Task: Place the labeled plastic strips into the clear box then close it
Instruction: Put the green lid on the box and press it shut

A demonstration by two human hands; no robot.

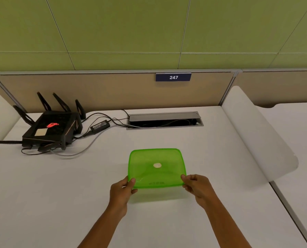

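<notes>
A translucent green lid [157, 168] with a small white round mark in its middle covers the clear box, whose wall [159, 195] shows faintly beneath the near edge. My left hand [121, 191] pinches the lid's near left corner. My right hand [196, 187] pinches the near right corner. The box stands on the white table [59, 194] right in front of me. I cannot make out any labeled plastic strips; the green lid hides the inside of the box.
A black router [50, 127] with several antennas sits at the back left, its cables [88, 140] running to a power brick [100, 125] and an open cable tray [164, 120]. A white rounded divider [260, 133] borders the table on the right.
</notes>
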